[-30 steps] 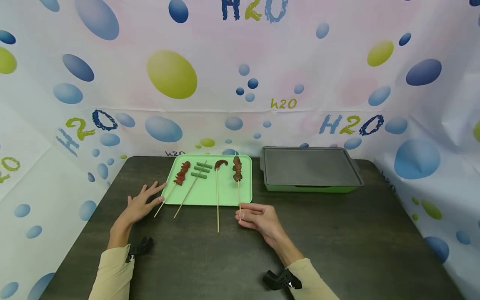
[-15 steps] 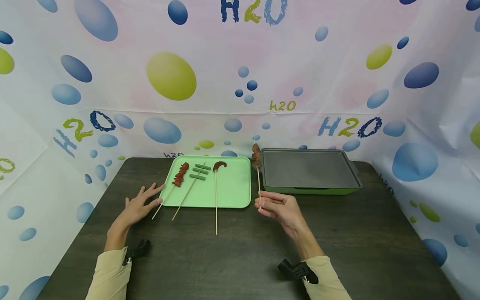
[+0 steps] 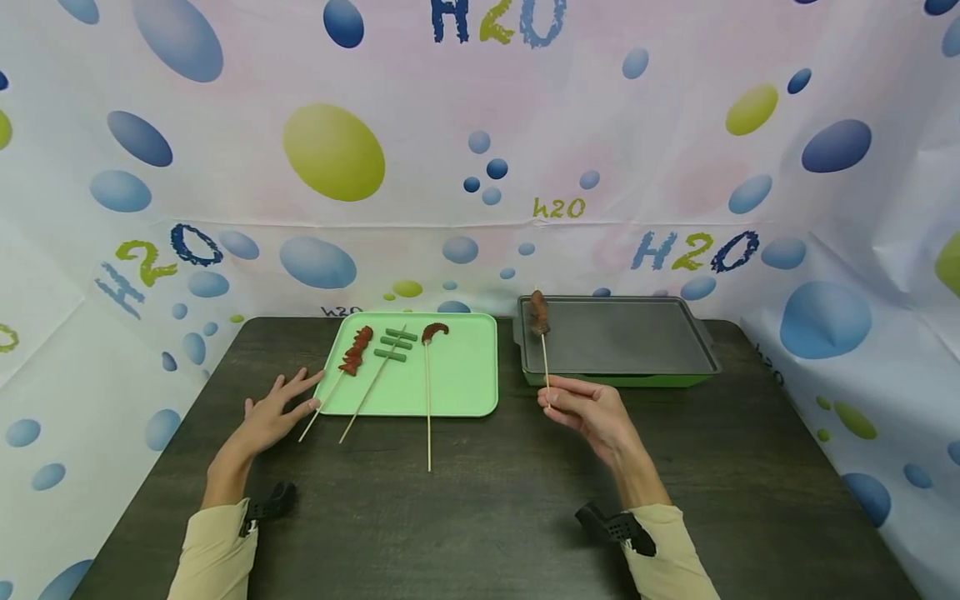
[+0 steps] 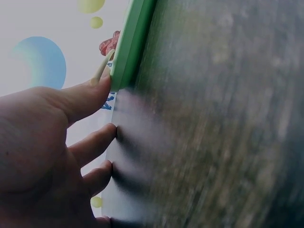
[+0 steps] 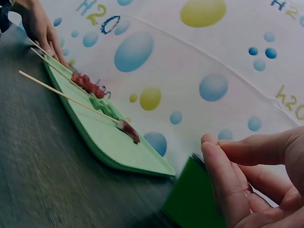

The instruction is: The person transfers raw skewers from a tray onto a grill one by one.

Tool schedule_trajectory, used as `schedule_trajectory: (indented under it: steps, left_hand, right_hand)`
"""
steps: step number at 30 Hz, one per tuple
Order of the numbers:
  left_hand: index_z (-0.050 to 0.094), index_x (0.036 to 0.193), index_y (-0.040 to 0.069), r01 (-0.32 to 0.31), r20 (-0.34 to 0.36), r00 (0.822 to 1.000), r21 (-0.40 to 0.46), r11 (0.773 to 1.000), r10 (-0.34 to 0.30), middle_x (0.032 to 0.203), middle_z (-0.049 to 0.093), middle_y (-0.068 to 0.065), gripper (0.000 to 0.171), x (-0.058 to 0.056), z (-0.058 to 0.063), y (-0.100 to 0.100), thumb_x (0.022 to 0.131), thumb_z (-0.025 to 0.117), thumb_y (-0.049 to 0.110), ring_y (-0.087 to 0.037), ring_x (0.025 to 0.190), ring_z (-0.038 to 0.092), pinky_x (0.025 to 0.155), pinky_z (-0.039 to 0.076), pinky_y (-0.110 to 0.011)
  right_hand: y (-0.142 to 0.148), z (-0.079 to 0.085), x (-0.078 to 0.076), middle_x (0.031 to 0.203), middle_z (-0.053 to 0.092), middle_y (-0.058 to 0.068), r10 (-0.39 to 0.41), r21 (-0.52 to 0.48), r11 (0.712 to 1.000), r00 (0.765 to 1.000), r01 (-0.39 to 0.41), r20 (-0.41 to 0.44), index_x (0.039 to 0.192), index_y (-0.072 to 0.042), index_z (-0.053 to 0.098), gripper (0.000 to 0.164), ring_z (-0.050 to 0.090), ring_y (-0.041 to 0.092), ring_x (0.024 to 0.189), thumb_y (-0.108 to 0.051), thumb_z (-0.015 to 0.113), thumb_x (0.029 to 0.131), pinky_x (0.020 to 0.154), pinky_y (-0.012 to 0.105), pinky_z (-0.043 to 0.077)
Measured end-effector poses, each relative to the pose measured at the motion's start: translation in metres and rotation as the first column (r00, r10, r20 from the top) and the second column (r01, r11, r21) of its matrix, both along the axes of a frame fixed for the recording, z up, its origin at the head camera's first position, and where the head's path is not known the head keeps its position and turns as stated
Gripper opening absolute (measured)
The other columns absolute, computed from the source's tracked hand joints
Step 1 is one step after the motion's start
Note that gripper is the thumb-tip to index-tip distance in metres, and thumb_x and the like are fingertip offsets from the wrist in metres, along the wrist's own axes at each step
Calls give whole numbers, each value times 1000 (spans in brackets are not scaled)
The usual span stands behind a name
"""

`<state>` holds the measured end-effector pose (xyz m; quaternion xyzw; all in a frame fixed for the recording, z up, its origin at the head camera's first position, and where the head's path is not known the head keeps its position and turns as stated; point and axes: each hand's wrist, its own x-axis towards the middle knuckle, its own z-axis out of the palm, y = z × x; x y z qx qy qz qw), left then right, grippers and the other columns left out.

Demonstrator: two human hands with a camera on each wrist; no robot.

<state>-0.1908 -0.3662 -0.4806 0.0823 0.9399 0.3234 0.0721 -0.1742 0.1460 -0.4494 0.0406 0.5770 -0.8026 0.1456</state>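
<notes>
Dark, faintly streaked table [image 3: 450, 533] extends across the near side. White printed sheet [image 3: 427, 108] hangs beyond its far edge, creased toward the right: blue ovals [image 3: 318, 262], large yellow-green oval [image 3: 333, 152] left of centre, H2O lettering [image 3: 695, 252] right.

"H2O" [image 3: 497, 22], smaller "h2O" [image 3: 557, 209]: repeated across backdrop sheet [image 3: 652, 158].

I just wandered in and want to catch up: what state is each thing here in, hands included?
Right hand: pinching the stick of the brown skewer
Brown skewer: food end over the pan, contact unclear
Left hand: spread open by the tray
Tray: flat, bearing three skewers
Red skewer: lying on tray
Green skewer: lying on tray
Curled skewer: lying on tray
Pan: standing right of tray
</notes>
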Motion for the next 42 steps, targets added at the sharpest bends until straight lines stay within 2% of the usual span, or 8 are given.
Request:
schedule_trajectory:
  steps: [19,25,28,30,33,35,39,42]
  left_hand:
    - [33,160,6,2,-1,1000,2,1000,-2,164,15,-33,66,2,2,-4,107,57,35,-63,147,-3,96,-10,-89]
    - [34,160,6,1,-3,1000,-1,1000,-1,164,15,-33,66,1,1,-3,106,57,36,-62,147,-2,97,-9,-88]
    - [35,160,6,-2,-4,1000,0,1000,2,164,16,-32,66,2,1,-2,106,58,36,-62,148,-2,97,-9,-88]
    - [36,160,6,-5,-4,1000,0,1000,5,164,16,-32,65,3,1,-2,106,58,35,-62,148,-2,98,-9,-88]
    - [36,160,5,-2,-8,1000,1,1000,2,164,16,-32,65,3,1,-1,106,58,35,-62,148,-2,98,-10,-88]
    - [36,159,5,1,-10,1000,-1,1000,-1,164,16,-32,65,3,1,0,106,59,35,-62,148,-2,98,-10,-88]
    - [36,159,5,10,-14,1000,7,1000,-10,164,16,-33,65,3,1,1,106,58,35,-62,148,-2,98,-11,-88]
    - [36,160,5,10,-13,1000,10,1000,-10,164,15,-33,65,2,2,1,106,58,34,-62,148,-3,98,-11,-87]
  right_hand:
    - [18,-7,-3,105,76,9,71,14,997,997,-72,21,147,17,40,58,75,18,98,6,66,96,90,31,57]
    - [19,-6,-3,115,73,14,91,53,994,996,-91,0,149,14,40,58,73,21,105,0,67,98,95,37,56]
    - [19,-2,-1,120,70,15,54,147,988,997,-46,-49,147,9,45,55,71,20,108,-7,68,100,96,39,56]
    - [16,2,2,119,70,14,-5,232,972,993,33,-121,143,7,51,50,71,19,106,-10,69,100,94,36,57]
    - [8,13,8,115,71,16,-73,331,931,965,157,-252,136,7,58,40,71,17,99,-10,68,100,88,32,59]
    - [1,20,13,114,70,23,-59,338,925,943,175,-327,134,8,60,36,71,19,95,-8,66,101,85,33,59]
    - [-19,29,21,114,67,34,95,284,959,924,15,-370,139,7,56,37,72,27,95,-4,61,103,86,42,60]
    - [-39,27,25,116,67,34,211,264,957,918,-123,-336,141,5,55,39,71,37,102,-5,60,104,90,48,58]
